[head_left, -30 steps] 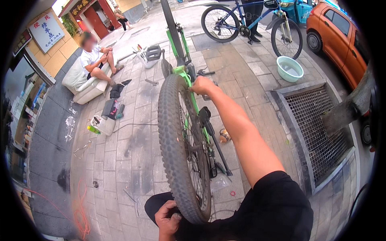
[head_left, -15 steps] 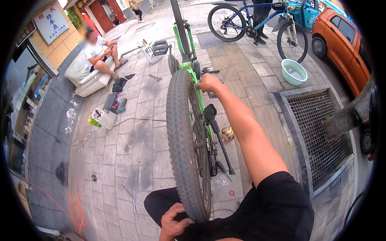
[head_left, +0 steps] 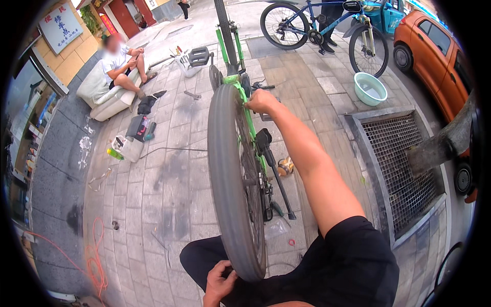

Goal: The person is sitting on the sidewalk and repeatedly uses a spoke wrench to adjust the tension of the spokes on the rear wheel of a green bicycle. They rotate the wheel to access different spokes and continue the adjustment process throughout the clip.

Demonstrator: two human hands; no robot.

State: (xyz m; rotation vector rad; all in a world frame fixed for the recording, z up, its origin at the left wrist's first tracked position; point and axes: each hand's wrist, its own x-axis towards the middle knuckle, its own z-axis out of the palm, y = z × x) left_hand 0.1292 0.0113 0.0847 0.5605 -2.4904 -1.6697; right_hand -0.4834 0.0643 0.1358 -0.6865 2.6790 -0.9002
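Note:
A green-framed bicycle (head_left: 248, 118) stands in front of me with its large knobbly tyre (head_left: 223, 169) close to my lap. The tread on that tyre is smeared by motion. My right hand (head_left: 262, 102) reaches forward and is closed at the green frame tube beside the wheel; its fingertips' exact hold is hidden. Beneath its wrist shows part of a pedal (head_left: 267, 117). Down by my knee, my left hand (head_left: 220, 280) has curled fingers, the thumb close to the tyre's near edge; whatever they hold, if anything, is hidden. A black kickstand (head_left: 279, 176) sticks out from the frame's right side.
A person (head_left: 120, 64) sits on a pale sofa (head_left: 89, 88) at left, near a toolbox (head_left: 137, 128). An orange hose (head_left: 94, 261) lies lower left. At right are a water basin (head_left: 369, 91), a metal grate (head_left: 401, 169), a blue bicycle (head_left: 308, 23) and an orange car (head_left: 429, 48).
The tyre's knobs, distinct before, are now blurred into streaks along the tread. Both hands stay at nearly the same places on the bicycle. The whole view has shifted slightly.

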